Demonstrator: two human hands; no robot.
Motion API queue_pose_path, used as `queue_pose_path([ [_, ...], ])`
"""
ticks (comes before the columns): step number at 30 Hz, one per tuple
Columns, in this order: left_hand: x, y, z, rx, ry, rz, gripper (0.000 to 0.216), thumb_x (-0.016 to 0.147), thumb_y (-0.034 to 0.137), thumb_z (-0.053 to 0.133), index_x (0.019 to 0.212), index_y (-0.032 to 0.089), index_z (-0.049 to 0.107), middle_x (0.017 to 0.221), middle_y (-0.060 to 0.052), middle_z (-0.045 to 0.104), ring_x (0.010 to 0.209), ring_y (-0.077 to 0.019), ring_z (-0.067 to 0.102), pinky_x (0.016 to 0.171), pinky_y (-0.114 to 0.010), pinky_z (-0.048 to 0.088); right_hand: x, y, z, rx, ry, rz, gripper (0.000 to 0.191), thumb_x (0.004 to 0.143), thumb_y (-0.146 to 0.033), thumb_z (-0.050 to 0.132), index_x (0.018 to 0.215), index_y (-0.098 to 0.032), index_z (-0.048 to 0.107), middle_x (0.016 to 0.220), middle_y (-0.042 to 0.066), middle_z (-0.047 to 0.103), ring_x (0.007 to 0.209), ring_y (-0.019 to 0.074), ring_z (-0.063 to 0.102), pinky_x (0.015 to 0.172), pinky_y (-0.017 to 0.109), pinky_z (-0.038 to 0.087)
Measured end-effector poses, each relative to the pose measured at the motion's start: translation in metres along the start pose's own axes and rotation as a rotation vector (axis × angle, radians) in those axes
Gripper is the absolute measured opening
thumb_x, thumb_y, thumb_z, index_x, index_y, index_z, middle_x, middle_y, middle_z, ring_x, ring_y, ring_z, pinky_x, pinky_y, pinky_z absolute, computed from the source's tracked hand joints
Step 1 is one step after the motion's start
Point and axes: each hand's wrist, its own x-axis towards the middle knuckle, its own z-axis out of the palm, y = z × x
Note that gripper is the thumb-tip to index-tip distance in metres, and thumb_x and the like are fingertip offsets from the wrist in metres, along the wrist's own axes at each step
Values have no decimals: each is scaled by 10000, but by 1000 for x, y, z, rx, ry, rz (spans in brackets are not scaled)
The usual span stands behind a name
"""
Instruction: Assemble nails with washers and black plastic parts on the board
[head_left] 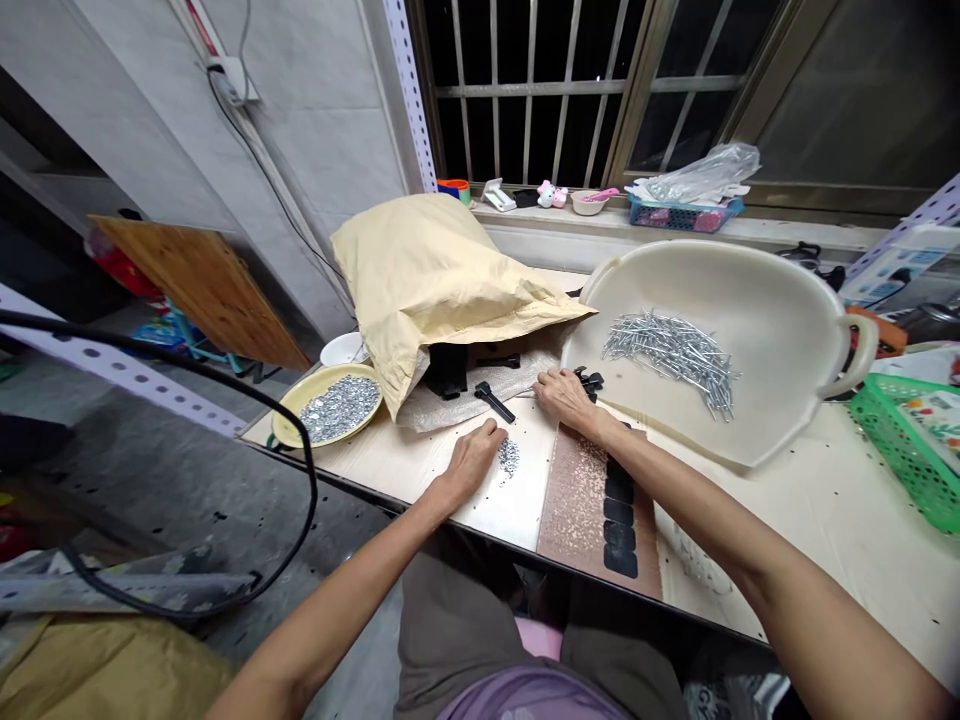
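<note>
Small metal pieces [509,458]: loose pile on table [442,492], just beside left hand [474,462], fingers curled narrow; grip contents cannot tell. Right hand [564,400]: fingers bent, beside black parts [591,382]; hold cannot tell. Long black part [495,403] at mouth of sack [450,270]. Black pads [619,537] rowed on brown board [564,510]. Nails [671,350] in white basin [772,290], right.
</note>
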Motion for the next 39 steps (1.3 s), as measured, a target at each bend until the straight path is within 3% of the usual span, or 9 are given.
queue_pose_path([
  [2, 1, -2, 1, -28, 3, 40, 160, 832, 167, 481, 783, 207, 628, 840, -29, 563, 759, -166, 534, 678, -263, 393, -3, 1, -4, 16, 41, -2, 250, 895, -132, 386, 886, -112, 635, 910, 132, 620, 869, 212, 497, 761, 325, 306],
  [4, 3, -2, 2, -175, 65, -7, 115, 817, 205, 525, 775, 191, 631, 828, -36, 577, 733, -161, 536, 641, -253, 402, -9, 2, -12, 34, 93, 24, 266, 906, -145, 365, 903, -110, 628, 875, 125, 621, 826, 204, 503, 746, 316, 307],
  [7, 7, 3, -1, -663, 124, -255, 160, 776, 310, 609, 781, 152, 635, 717, -24, 577, 551, -102, 487, 460, -196, 350, -24, -1, -30, 83, 183, 76, 283, 925, -175, 329, 988, -124, 601, 862, 95, 615, 786, 183, 511, 723, 291, 319],
  [10, 7, 16, -7, -1212, 67, -480, 263, 696, 335, 709, 813, 112, 630, 684, -4, 572, 438, -30, 406, 347, -141, 244, -47, -15, -50, 273, 290, 83, 275, 925, -191, 352, 1084, -170, 575, 932, 54, 604, 773, 143, 528, 668, 242, 345],
  [14, 2, 35, -12, -1539, 27, -538, 241, 664, 227, 756, 820, 99, 626, 746, -15, 611, 500, -13, 490, 390, -93, 354, -76, -40, -68, 437, 302, 89, 272, 927, -246, 398, 1100, -249, 608, 912, 22, 595, 741, 119, 546, 559, 217, 326],
  [20, -4, 56, -11, -1592, 46, -528, 178, 720, 213, 721, 805, 109, 604, 732, -10, 624, 530, -26, 539, 481, -114, 475, -93, -57, -75, 394, 292, 147, 285, 949, -368, 381, 1052, -284, 632, 898, 14, 606, 731, 117, 560, 576, 232, 325],
  [28, -9, 66, -11, -1528, 53, -476, 249, 669, 252, 762, 794, 95, 615, 732, -16, 623, 516, -31, 526, 499, -150, 512, -102, -58, -77, 338, 338, 170, 277, 949, -362, 380, 1011, -272, 635, 890, 10, 614, 687, 114, 547, 550, 243, 284],
  [34, -9, 72, -5, -1415, 67, -431, 310, 664, 295, 760, 867, 88, 651, 754, -32, 640, 525, -41, 532, 518, -178, 526, -110, -57, -81, 279, 353, 164, 304, 956, -322, 364, 950, -236, 656, 840, 30, 622, 735, 127, 553, 600, 242, 308],
  [39, -7, 75, -1, -1339, 85, -377, 275, 669, 299, 753, 816, 95, 644, 711, -20, 628, 524, -49, 534, 522, -190, 520, -116, -59, -82, 259, 370, 172, 313, 960, -302, 356, 915, -211, 652, 825, 40, 636, 743, 130, 562, 634, 236, 323],
])
